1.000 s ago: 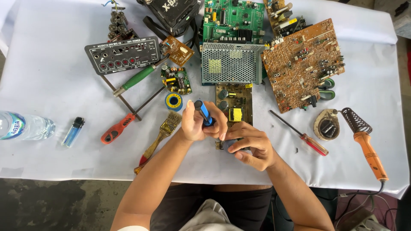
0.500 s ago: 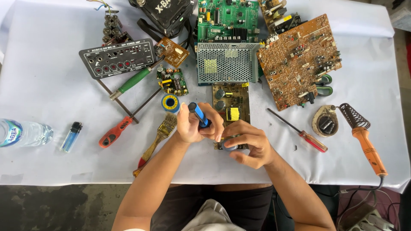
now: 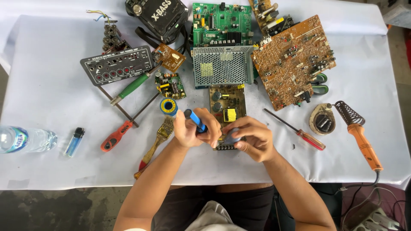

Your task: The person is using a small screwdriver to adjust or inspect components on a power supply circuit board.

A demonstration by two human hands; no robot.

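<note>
My left hand (image 3: 195, 132) is closed around a blue-handled screwdriver (image 3: 195, 120) whose handle sticks up and to the left. Right beside it, my right hand (image 3: 251, 137) presses on the near end of a small brown power board (image 3: 227, 103), fingers curled over a grey part and a black terminal strip (image 3: 225, 146). Both hands meet over that end of the board, near the table's front edge. The screwdriver's tip is hidden by my fingers.
A perforated metal cover (image 3: 222, 66), a green circuit board (image 3: 216, 22) and a large brown circuit board (image 3: 293, 60) lie behind. Left: solder roll (image 3: 168, 106), brush (image 3: 154, 143), red screwdriver (image 3: 121, 131), green screwdriver (image 3: 131, 87), lighter (image 3: 74, 141), water bottle (image 3: 25, 139). Right: red screwdriver (image 3: 299, 132), orange soldering iron (image 3: 361, 139).
Both hands stay on the near end of the small board. The view has shifted a little; the blue handle keeps its tilt.
</note>
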